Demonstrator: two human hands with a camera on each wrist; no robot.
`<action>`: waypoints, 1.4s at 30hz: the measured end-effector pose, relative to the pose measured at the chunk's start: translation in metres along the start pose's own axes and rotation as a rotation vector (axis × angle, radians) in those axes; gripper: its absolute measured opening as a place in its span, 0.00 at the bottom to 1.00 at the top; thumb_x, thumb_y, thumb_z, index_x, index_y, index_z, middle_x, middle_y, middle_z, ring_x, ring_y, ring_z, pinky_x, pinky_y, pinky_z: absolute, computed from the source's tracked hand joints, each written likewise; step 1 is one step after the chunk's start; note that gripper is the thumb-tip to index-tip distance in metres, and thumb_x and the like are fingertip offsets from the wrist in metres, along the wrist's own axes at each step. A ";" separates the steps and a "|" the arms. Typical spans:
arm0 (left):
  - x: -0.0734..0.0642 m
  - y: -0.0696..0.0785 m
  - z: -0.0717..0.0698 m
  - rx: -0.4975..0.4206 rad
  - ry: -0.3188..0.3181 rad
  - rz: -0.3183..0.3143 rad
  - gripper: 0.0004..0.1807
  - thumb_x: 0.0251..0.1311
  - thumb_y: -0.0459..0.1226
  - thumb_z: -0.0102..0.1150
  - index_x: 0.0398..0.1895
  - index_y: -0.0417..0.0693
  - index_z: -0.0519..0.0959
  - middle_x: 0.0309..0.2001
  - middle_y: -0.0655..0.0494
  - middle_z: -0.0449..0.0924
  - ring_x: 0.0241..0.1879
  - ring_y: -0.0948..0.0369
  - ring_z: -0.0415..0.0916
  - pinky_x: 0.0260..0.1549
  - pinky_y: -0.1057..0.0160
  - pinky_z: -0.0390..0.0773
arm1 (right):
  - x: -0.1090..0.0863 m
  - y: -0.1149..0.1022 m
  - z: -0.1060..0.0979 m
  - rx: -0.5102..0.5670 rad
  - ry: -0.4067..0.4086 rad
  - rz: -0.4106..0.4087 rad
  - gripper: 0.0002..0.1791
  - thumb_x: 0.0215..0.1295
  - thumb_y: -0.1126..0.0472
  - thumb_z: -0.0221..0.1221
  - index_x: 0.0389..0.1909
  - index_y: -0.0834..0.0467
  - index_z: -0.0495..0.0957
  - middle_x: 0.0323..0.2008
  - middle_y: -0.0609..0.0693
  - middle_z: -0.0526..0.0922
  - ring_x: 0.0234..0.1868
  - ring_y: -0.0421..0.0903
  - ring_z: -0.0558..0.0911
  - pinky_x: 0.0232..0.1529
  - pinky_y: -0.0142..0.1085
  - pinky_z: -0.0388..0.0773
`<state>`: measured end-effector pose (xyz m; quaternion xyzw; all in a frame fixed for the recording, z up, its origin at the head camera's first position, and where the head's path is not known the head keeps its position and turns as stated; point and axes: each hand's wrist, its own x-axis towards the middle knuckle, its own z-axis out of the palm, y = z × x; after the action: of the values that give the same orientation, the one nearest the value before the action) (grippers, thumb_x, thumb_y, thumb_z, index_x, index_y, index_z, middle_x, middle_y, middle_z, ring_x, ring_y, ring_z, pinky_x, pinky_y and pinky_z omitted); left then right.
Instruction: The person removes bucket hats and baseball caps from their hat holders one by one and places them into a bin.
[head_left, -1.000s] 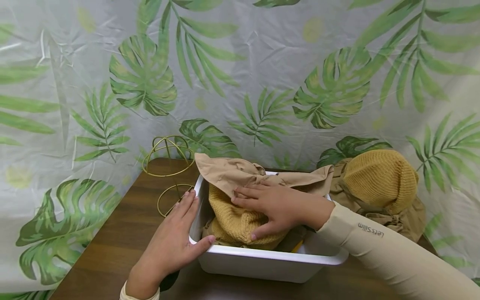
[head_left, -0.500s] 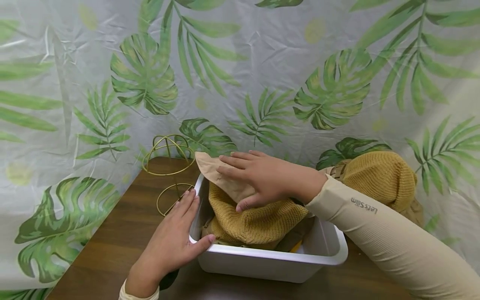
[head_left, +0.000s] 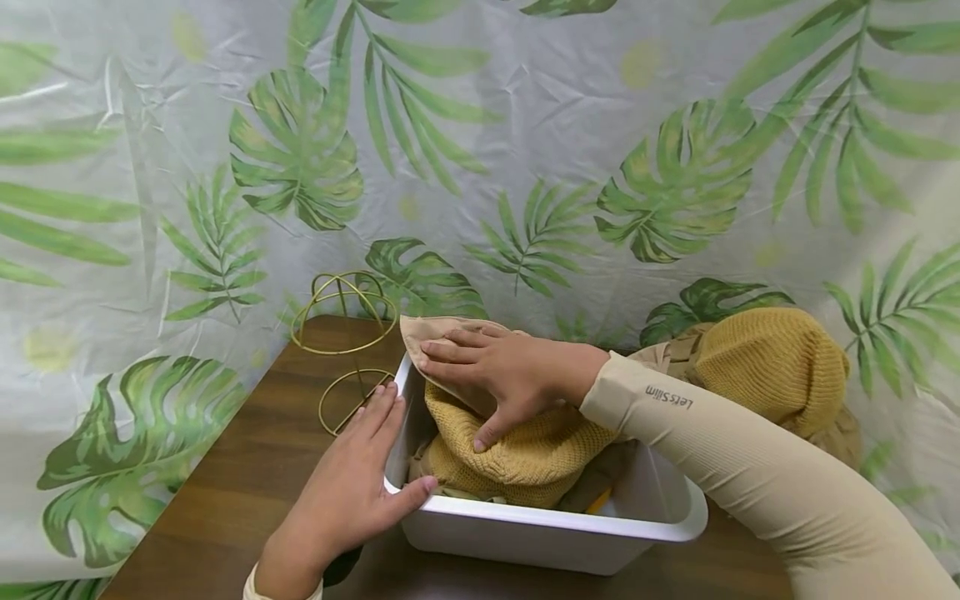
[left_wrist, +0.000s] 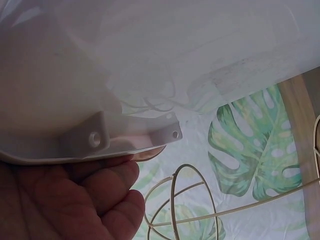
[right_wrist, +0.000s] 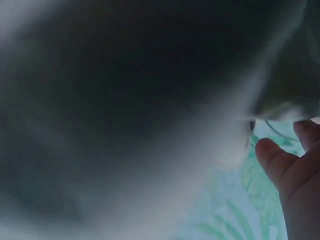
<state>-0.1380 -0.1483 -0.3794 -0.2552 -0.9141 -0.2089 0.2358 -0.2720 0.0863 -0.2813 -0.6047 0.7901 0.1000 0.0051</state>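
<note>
A white plastic bin (head_left: 525, 533) stands on the table, packed with a mustard knit beanie (head_left: 517, 483) and a beige cloth item (head_left: 420, 333) above it. My right hand (head_left: 510, 375) lies spread, palm down, on the beige cloth, its thumb touching the beanie. My left hand (head_left: 348, 483) rests along the bin's left side, fingers straight, thumb over the front rim. In the left wrist view its fingers (left_wrist: 117, 200) touch the rim from outside. The right wrist view is mostly dark blur, with a few fingertips (right_wrist: 272, 155) at the right.
Left of the bin stands a gold wire stand (head_left: 345, 333). At the back right, another mustard beanie (head_left: 772, 367) sits over brown cloth (head_left: 836, 442). Something orange (head_left: 598, 502) lies inside the bin. A leaf-print sheet (head_left: 525, 125) hangs behind the wooden table (head_left: 225, 483).
My right hand has moved left across the beige cloth, lifting and then coming down on its left part. The cloth's right end is now hidden. My left hand stays at the bin's side.
</note>
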 end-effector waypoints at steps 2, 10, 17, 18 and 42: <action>0.000 0.000 0.000 0.004 -0.001 -0.003 0.48 0.59 0.58 0.61 0.67 0.26 0.67 0.71 0.35 0.61 0.72 0.44 0.56 0.66 0.42 0.61 | 0.001 0.001 0.006 -0.001 0.014 -0.033 0.62 0.54 0.17 0.46 0.80 0.50 0.41 0.80 0.48 0.39 0.78 0.56 0.41 0.74 0.56 0.41; -0.001 -0.001 0.001 0.012 -0.001 0.004 0.49 0.60 0.62 0.57 0.67 0.26 0.67 0.71 0.35 0.62 0.72 0.43 0.56 0.67 0.42 0.61 | 0.005 0.002 0.029 0.083 0.020 -0.041 0.61 0.56 0.21 0.52 0.80 0.50 0.39 0.79 0.48 0.36 0.78 0.57 0.39 0.74 0.56 0.40; 0.000 -0.002 0.000 0.015 0.000 0.011 0.49 0.61 0.62 0.55 0.67 0.25 0.66 0.71 0.34 0.61 0.73 0.43 0.55 0.67 0.42 0.61 | 0.006 0.001 0.046 0.123 0.067 -0.057 0.61 0.57 0.25 0.57 0.80 0.52 0.40 0.79 0.49 0.36 0.78 0.57 0.36 0.75 0.53 0.38; 0.000 -0.002 0.000 0.015 0.000 0.011 0.49 0.61 0.62 0.55 0.67 0.25 0.66 0.71 0.34 0.61 0.72 0.43 0.56 0.67 0.42 0.61 | 0.006 0.001 0.048 0.129 0.071 -0.060 0.61 0.57 0.25 0.57 0.80 0.52 0.40 0.80 0.48 0.36 0.78 0.57 0.36 0.75 0.53 0.37; 0.000 0.000 0.001 0.001 -0.034 -0.030 0.48 0.60 0.58 0.60 0.70 0.28 0.64 0.73 0.37 0.59 0.73 0.45 0.55 0.66 0.40 0.61 | 0.011 -0.006 0.072 0.175 -0.041 -0.031 0.55 0.61 0.26 0.53 0.80 0.44 0.39 0.79 0.44 0.36 0.78 0.50 0.30 0.75 0.54 0.40</action>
<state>-0.1379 -0.1480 -0.3803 -0.2448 -0.9219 -0.2075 0.2170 -0.2774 0.0860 -0.3537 -0.6120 0.7860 0.0431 0.0756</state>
